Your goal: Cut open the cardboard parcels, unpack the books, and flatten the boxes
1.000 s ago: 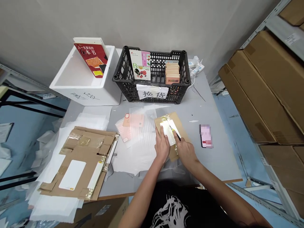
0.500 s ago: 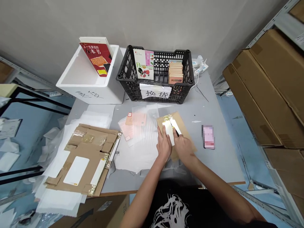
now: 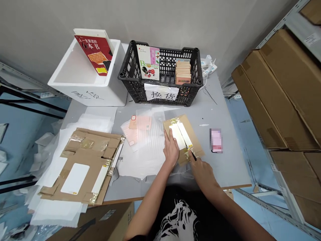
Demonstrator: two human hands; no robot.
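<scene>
Our right hand (image 3: pixel 202 173) pinches a thin black-tipped tool (image 3: pixel 193 156) between thumb and fingers; whether it is a blade or a pen is too small to tell. Compared with half a second ago, this hand has drawn back from the middle of the white strips and now sits at the lower edge of the work, with the tool's tip on the taped corner. Our left hand (image 3: pixel 171 149) stays flat with its fingers slightly spread, pressing down on the left white strip (image 3: pixel 176 136), which lies beside a second white strip (image 3: pixel 185 134) on a brown cardboard piece (image 3: pixel 194 140). That cardboard lies on a translucent white sheet (image 3: pixel 140 160) on the grey table. Pink sheets in clear plastic (image 3: pixel 138 126) lie to its left, and a pixelated object (image 3: pixel 216 140) lies to its right.
</scene>
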